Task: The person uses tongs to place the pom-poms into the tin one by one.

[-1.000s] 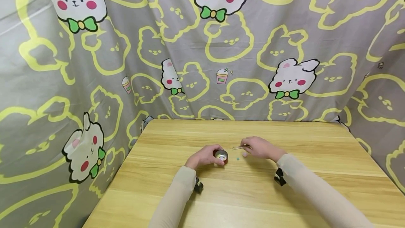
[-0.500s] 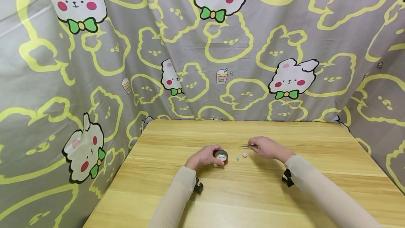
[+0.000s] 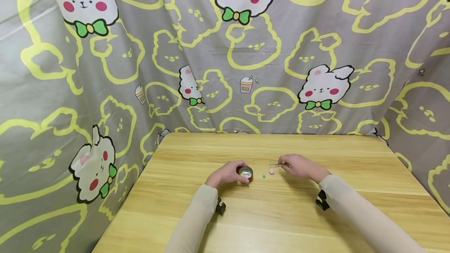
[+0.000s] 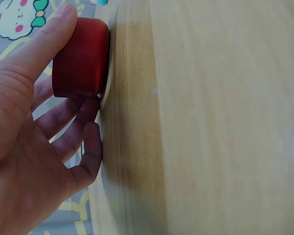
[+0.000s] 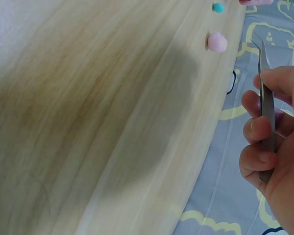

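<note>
My left hand [image 3: 230, 173] curls round a small red round tin [image 4: 82, 58] standing on the table. From the head view the tin's open top shows a silvery inside [image 3: 246, 173] with small pale bits in it. My right hand [image 3: 299, 166] pinches metal tweezers [image 5: 267, 110] with bent tips, held above the table and pointing left. Nothing shows between the tweezer tips. Just left of those tips lies a pink pompom [image 5: 217, 42] on the wood. A smaller teal pompom [image 5: 218, 7] sits between it and the tin.
The wood-grain table [image 3: 267, 221] reaches back to a grey curtain [image 3: 211, 50] with cartoon bears, which also hangs along both sides. A black wrist device [image 3: 220, 206] is strapped to the left wrist, another [image 3: 321, 200] to the right.
My right hand has drawn back to the right with the tweezers, away from the pink pompom, which it partly covered before. The left hand and the tin have stayed in place.
</note>
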Available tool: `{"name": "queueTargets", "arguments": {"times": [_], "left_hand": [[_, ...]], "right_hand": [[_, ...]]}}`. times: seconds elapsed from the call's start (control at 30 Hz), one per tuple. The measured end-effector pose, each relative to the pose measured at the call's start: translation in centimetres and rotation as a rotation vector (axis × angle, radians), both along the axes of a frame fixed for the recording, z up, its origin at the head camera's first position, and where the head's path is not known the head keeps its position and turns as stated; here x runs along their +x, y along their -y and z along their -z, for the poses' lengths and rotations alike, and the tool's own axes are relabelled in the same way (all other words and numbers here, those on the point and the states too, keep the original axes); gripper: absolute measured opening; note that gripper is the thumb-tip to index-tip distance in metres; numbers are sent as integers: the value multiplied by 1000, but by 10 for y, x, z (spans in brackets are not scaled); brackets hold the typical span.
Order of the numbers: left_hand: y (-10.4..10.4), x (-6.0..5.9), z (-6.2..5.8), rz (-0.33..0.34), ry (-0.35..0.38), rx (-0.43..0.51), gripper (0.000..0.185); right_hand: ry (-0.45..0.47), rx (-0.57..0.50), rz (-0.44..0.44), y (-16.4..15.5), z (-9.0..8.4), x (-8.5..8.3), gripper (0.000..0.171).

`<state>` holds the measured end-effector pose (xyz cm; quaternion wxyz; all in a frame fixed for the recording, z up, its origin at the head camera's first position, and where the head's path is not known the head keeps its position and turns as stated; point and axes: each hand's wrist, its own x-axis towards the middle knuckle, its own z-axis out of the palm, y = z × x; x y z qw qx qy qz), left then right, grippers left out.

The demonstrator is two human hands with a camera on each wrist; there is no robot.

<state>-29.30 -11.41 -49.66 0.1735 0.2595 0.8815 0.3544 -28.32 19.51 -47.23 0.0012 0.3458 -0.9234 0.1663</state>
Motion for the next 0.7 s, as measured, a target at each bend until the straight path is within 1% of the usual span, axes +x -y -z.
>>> {"name": "queueTargets", "arguments": {"times": [0.07,0.4,0.7], "left_hand": [[0,-1,1,3,-4,2,42],[2,-3,2,21,-18,0,43],[1,-2,0,15,-15,-2,43]], "right_hand": [[10,0,3,-1,1,0,8],[-3,-6,-4,-4,9,0,7],[12,-6,0,-5,12,0,7]]}}
